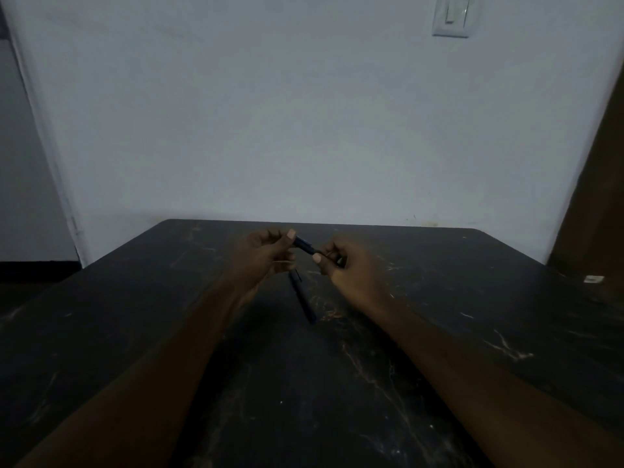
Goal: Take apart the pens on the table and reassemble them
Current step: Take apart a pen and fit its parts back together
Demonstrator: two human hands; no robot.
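Both bare forearms reach forward from the lower corners and converge toward the middle. The left hand (261,256) is raised with its fingers curled inward and its thumb tip pressed against one end of a short dark pen part (305,245). The right hand (351,266) sits just beside it, a little lower, knuckles up, thumb and fingers pinching the other end. The two hands are close but not touching.
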